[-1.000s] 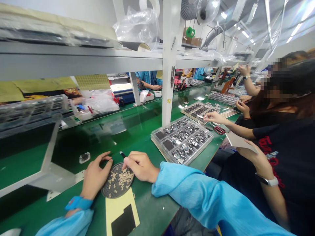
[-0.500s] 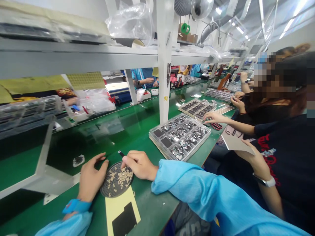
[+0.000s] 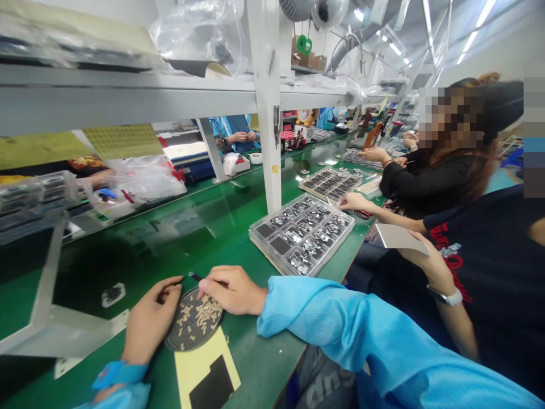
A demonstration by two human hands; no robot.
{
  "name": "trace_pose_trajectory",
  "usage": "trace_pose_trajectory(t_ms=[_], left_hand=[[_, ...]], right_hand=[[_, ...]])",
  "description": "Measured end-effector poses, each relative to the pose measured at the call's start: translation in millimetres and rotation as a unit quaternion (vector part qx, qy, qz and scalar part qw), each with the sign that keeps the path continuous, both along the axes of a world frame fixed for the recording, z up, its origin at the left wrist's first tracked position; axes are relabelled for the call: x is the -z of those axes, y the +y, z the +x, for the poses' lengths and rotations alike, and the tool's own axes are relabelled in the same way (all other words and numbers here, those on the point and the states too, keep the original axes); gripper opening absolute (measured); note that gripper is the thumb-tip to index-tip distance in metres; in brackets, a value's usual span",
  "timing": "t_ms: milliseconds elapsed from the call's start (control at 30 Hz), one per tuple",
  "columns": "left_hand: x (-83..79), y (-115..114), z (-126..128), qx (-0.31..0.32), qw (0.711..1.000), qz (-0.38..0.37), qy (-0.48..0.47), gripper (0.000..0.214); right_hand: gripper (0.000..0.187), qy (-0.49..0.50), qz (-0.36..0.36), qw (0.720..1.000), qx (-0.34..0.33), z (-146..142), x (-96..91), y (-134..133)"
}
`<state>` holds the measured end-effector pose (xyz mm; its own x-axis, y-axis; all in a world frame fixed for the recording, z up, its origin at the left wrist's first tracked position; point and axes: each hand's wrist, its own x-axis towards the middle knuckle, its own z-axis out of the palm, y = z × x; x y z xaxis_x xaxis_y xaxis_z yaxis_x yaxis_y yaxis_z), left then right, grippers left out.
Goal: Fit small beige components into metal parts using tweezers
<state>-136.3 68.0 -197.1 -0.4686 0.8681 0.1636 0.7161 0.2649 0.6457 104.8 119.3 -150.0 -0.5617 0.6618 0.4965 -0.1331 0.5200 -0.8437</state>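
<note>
My right hand (image 3: 230, 289) rests on the rim of a round black mesh disc (image 3: 193, 319) and is shut on a slim black tool (image 3: 195, 276). Small beige pieces lie scattered over the disc. My left hand (image 3: 151, 318) sits at the disc's left side, fingers curled toward the tool's tip, with nothing visible in them. A yellow sheet with a black rectangle (image 3: 204, 369) lies just below the disc, its upper edge partly under it.
A large clear plastic tray of metal parts (image 3: 301, 234) stands on the green bench (image 3: 259, 341) ahead of me, with a second tray (image 3: 330, 184) beyond. A co-worker's hand (image 3: 426, 267) holds a grey card (image 3: 400, 237) at the right. A white post (image 3: 268, 142) rises from the bench.
The whole view has shifted left as my head turned. My left fingers have moved closer to the tool's tip, and the tool now lies flatter over the disc. The co-worker in black sits further back.
</note>
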Motion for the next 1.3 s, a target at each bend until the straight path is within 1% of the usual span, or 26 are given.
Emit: trace_pose_trajectory(t_ms=[133, 300, 467, 567, 700, 833, 1033, 1300], left_hand=[[-2.4, 0, 1, -0.004, 1.000, -0.012, 0.000, 0.046], [-4.0, 0, 3, -0.004, 1.000, -0.004, -0.004, 0.047], [-7.5, -1, 6, 0.003, 1.000, 0.000, -0.002, 0.048], [-9.6, -2, 8, 0.000, 1.000, -0.006, 0.001, 0.049], [-10.8, -2, 8, -0.008, 1.000, -0.010, -0.018, 0.050], [-11.3, -3, 8, -0.001, 0.999, 0.014, -0.035, 0.053], [-9.2, -3, 6, -0.005, 0.999, -0.003, -0.035, 0.052], [-9.0, -3, 6, -0.005, 0.999, 0.003, -0.045, 0.052]], right_hand=[[0.030, -0.020, -0.011, 1.000, 0.009, 0, -0.8, 1], [0.031, -0.015, -0.007, 1.000, 0.000, -2, 4.2, 1], [0.032, 0.002, 0.022, 0.999, -0.041, 1, 1.2, -3], [0.032, -0.003, 0.059, 0.996, -0.070, 4, -2.7, -7], [0.030, -0.018, 0.093, 0.993, -0.069, 5, -4.4, -10], [0.031, -0.015, 0.093, 0.993, -0.073, 5, -4.9, -10], [0.033, -0.024, 0.112, 0.990, -0.079, 6, -5.6, -10], [0.036, -0.028, 0.122, 0.989, -0.080, 5, -3.2, -11]])
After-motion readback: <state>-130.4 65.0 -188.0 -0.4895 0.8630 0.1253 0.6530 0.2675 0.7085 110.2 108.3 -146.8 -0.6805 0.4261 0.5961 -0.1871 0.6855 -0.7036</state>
